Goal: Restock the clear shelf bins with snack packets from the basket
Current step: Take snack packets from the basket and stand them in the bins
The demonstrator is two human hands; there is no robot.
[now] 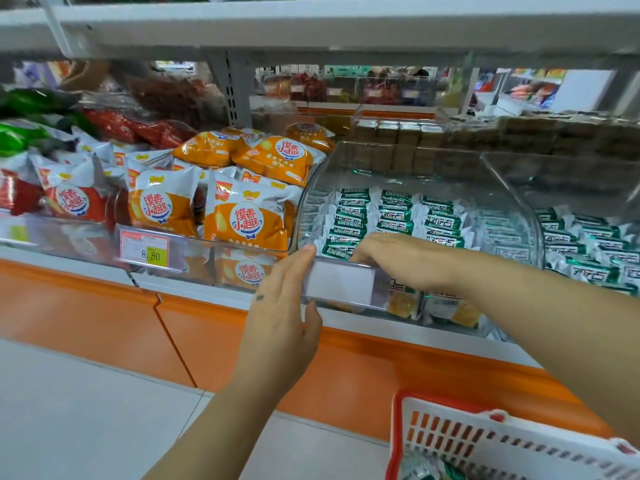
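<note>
A clear shelf bin [415, 164] at centre holds rows of green and white snack packets [394, 209]. My left hand [284, 299] grips the bin's front left corner, fingers up along the edge and thumb under the blank label holder [341, 282]. My right hand [398, 258] reaches over the front rim, palm down, fingers curled on the front packets; whether it pinches one I cannot tell. The white basket with red rim [485, 441] sits at lower right, with a few green packets [426, 469] showing inside.
Orange and red snack bags [242, 216] fill the bin to the left, with a price tag [147, 249] on its front. A second clear bin [588, 237] of green packets stands on the right. Brown packets [398, 133] are stacked behind. An upper shelf [311, 26] hangs overhead; orange base panels [207, 334] run below.
</note>
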